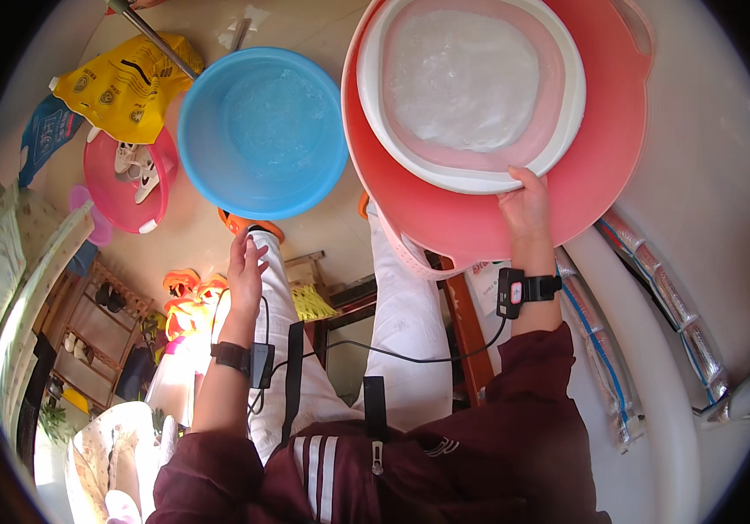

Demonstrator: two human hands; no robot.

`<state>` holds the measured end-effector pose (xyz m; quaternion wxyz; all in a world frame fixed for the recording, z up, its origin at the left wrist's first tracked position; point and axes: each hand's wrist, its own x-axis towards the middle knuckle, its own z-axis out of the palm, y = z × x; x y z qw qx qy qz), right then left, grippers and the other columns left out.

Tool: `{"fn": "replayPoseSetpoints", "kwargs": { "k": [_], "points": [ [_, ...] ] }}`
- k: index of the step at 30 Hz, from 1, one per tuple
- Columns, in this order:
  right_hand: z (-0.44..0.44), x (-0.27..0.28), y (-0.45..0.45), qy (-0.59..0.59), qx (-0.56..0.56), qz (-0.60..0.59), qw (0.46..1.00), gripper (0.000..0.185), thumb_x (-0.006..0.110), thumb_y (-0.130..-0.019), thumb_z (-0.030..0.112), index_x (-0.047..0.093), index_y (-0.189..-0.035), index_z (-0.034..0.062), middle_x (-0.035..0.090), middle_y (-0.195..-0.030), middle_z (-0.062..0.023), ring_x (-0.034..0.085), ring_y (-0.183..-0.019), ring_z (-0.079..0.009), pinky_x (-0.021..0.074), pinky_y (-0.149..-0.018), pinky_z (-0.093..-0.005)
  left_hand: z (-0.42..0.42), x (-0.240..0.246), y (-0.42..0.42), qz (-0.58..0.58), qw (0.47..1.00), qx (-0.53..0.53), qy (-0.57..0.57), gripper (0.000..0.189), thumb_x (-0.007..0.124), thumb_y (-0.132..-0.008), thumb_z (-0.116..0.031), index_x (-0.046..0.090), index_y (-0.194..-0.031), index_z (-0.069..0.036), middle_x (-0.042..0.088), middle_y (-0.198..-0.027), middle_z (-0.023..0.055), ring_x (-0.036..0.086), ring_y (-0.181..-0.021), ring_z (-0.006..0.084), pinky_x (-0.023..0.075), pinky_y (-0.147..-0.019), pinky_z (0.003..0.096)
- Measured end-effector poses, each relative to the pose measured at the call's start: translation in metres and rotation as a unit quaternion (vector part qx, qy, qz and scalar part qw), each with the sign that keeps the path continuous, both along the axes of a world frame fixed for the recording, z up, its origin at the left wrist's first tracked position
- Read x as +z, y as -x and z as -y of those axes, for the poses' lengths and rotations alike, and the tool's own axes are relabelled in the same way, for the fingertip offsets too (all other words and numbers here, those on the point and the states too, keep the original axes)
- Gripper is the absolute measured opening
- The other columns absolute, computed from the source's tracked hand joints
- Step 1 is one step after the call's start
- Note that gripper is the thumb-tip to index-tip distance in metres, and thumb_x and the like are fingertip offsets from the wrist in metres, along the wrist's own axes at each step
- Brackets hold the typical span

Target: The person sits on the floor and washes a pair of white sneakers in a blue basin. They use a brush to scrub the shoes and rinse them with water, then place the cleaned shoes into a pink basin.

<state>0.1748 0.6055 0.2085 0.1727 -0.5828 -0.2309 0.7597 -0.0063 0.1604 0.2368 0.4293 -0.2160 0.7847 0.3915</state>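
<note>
My right hand (524,208) grips the near rim of a white-rimmed plastic basin (470,179) with a pink inner wall and a whitish bottom. That basin is inside or just over a large pink plastic tub (611,164) with handle openings; how deep it sits I cannot tell. My left hand (246,268) is empty, fingers apart, over my left trouser leg. Just beyond it stands a round blue plastic basin (260,131), and the hand appears apart from its rim. Each wrist wears a strapped black device, with a cable running between them.
Left of the blue basin, a pink bucket (97,173) holds sneakers (146,180), with a yellow bag (129,85) above it. A metal pole (159,42) slants behind the basin. Foil-wrapped pipes (670,295) and a white pipe (650,367) run along the right. A wooden rack (103,327) stands lower left.
</note>
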Motion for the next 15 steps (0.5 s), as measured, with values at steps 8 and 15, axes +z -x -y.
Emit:
{"fn": "replayPoseSetpoints", "kwargs": {
  "k": [8, 15],
  "points": [
    [0.044, 0.158, 0.006, -0.109, 0.087, 0.038, 0.989, 0.069, 0.053, -0.086, -0.006, 0.034, -0.151, 0.0006, 0.051, -0.143, -0.0167, 0.054, -0.132, -0.0329, 0.0503, -0.107, -0.0475, 0.025, 0.020, 0.003, -0.015, 0.998, 0.045, -0.046, 0.053, 0.047, -0.109, -0.038, 0.040, -0.153, -0.009, 0.052, -0.144, 0.0110, 0.062, -0.119, 0.0210, 0.0525, -0.093, 0.0356],
    [0.138, 0.203, 0.014, -0.031, 0.122, 0.035, 0.991, 0.069, 0.054, -0.085, -0.006, 0.035, -0.151, -0.0001, 0.053, -0.142, -0.0159, 0.055, -0.131, -0.0316, 0.0505, -0.108, -0.0465, 0.072, 0.034, 0.017, -0.013, 0.995, 0.084, -0.055, 0.053, 0.045, -0.109, -0.041, 0.039, -0.154, -0.015, 0.049, -0.146, 0.0090, 0.059, -0.123, 0.0211, 0.0496, -0.099, 0.0381]
  ]
}}
